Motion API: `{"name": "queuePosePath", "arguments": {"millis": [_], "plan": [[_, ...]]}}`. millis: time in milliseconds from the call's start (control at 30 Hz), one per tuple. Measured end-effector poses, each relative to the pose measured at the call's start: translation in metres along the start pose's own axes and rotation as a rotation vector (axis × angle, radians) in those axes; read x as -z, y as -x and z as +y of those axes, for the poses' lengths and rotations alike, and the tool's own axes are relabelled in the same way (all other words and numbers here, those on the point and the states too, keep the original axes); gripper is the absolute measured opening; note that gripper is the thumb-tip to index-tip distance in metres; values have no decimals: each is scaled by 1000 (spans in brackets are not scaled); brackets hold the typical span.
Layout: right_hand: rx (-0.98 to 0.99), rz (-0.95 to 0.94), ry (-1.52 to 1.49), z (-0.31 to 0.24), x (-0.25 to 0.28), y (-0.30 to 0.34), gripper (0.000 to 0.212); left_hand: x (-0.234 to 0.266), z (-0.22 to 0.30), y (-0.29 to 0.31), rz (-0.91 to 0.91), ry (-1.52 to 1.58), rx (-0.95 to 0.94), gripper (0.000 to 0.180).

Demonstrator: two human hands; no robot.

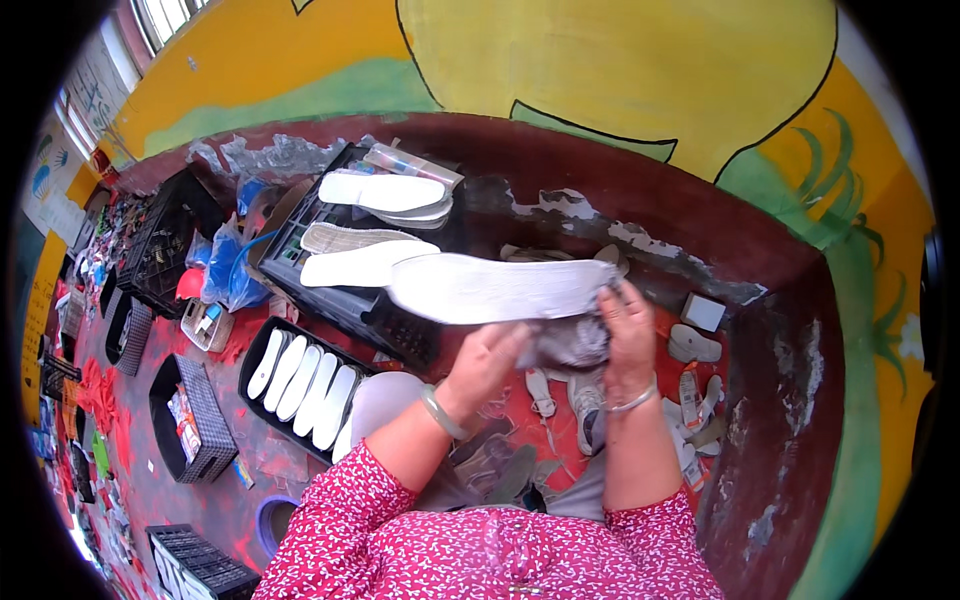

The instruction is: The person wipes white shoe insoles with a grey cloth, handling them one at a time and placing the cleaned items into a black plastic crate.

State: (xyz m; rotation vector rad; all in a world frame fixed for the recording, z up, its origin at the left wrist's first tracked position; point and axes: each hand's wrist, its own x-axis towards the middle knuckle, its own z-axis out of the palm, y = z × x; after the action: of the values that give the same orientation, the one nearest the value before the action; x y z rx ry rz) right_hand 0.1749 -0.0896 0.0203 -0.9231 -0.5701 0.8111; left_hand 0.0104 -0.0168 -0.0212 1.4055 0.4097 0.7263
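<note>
A long white insole (480, 288) is held out in front of me, its right end gripped by my right hand (628, 335). Below its lower edge, my left hand (488, 362) has its fingers stretched out, slightly blurred, with the tips near the insole. A bunched grey cloth-like thing (570, 343) sits under the insole beside my right hand; whether I grip it too is unclear. Just beyond, a white insole (365, 263) and a stack of white insoles (382, 190) lie on a black crate (345, 310), with a greyish insole (350, 236) between them.
Left of my knee, a black bin (252, 392) holds several upright white insoles. Checkered baskets (212, 440), a purple-rimmed bucket (262, 525) and a blue plastic bag (228, 265) stand farther left. Shoes (588, 405) and a small white box (703, 312) lie near the painted wall (640, 190).
</note>
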Motion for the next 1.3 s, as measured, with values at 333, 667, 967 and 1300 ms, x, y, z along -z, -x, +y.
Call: {"name": "queuePosePath", "arguments": {"millis": [333,667,967,1300], "plan": [[-102,-400,579,-36,29,8,11,-18,-1,0,137,-524,-373,22],[-129,-171,302,8,-10,16,16,-3,-9,1,84,230,56,24],[240,-333,750,46,-12,16,19,13,-7,-13,399,278,-48,23],[-67,-208,358,53,-12,11,24,4,-14,-4,288,274,-109,22]]}}
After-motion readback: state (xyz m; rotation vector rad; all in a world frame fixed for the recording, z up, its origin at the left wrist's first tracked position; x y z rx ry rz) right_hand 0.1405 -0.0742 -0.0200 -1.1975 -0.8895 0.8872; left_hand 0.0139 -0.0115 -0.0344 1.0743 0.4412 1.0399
